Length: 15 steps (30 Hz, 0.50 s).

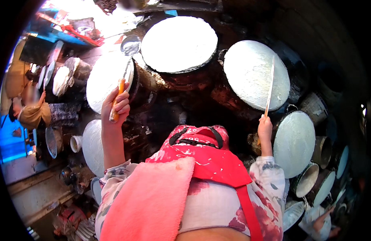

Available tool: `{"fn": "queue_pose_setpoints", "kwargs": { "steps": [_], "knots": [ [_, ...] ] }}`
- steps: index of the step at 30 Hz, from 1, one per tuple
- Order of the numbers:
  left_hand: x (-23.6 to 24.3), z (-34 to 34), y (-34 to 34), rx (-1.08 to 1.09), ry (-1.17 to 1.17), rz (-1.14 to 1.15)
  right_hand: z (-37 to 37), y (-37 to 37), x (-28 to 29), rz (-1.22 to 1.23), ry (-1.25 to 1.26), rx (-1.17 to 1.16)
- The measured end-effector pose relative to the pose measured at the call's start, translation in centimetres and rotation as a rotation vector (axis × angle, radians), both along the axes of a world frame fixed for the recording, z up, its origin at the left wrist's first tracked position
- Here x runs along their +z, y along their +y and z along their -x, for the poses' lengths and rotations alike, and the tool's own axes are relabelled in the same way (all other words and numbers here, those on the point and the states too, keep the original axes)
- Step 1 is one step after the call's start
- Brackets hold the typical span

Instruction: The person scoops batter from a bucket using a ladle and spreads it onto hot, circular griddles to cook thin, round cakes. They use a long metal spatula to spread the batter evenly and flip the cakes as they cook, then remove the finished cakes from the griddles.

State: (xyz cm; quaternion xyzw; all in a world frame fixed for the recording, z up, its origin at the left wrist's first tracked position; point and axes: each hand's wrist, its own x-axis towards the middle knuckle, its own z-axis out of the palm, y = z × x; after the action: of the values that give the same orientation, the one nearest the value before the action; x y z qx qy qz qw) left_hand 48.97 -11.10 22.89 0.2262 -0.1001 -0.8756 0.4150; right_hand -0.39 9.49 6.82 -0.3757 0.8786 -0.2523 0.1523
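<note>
The left hand (118,105) is clamped on the orange handle of a ladle (121,85), fingers curled round it, the handle's butt showing below the grip. The ladle's shaft crosses in front of the left pot (105,82), its metal cup up between that pot and the far pot (179,44), both white-topped. The right hand (265,129) is a closed fist around a long, thin, pale stick (270,90), which points away across the white top of the right pot (250,72); I cannot tell whether it touches. Between the arms are a red apron (217,166) and a pink towel (153,201).
</note>
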Motion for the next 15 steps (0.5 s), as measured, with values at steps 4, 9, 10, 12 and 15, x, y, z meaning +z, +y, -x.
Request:
{"fn": "queue_pose_setpoints", "kwargs": {
  "steps": [4,9,10,12,15],
  "knots": [
    [-0.8,-1.6,-3.0,-0.015,-0.006,0.016,-6.7,0.5,1.8,-0.281,0.119,0.442],
    [-1.0,-2.3,-6.6,-0.013,0.004,0.000,-5.7,-0.3,-0.3,-0.005,-0.025,-0.086],
    [-1.1,-2.6,-7.3,-0.025,0.004,0.001,-6.9,-0.7,-0.3,-0.200,0.059,-0.021],
    [-1.3,-3.4,-8.5,-0.040,0.000,0.002,-9.7,-2.4,1.9,-0.241,0.027,0.238],
    [-1.3,-4.1,-10.0,-0.043,-0.053,0.008,-11.3,-9.0,1.7,0.071,-0.124,0.203]
  ]
}}
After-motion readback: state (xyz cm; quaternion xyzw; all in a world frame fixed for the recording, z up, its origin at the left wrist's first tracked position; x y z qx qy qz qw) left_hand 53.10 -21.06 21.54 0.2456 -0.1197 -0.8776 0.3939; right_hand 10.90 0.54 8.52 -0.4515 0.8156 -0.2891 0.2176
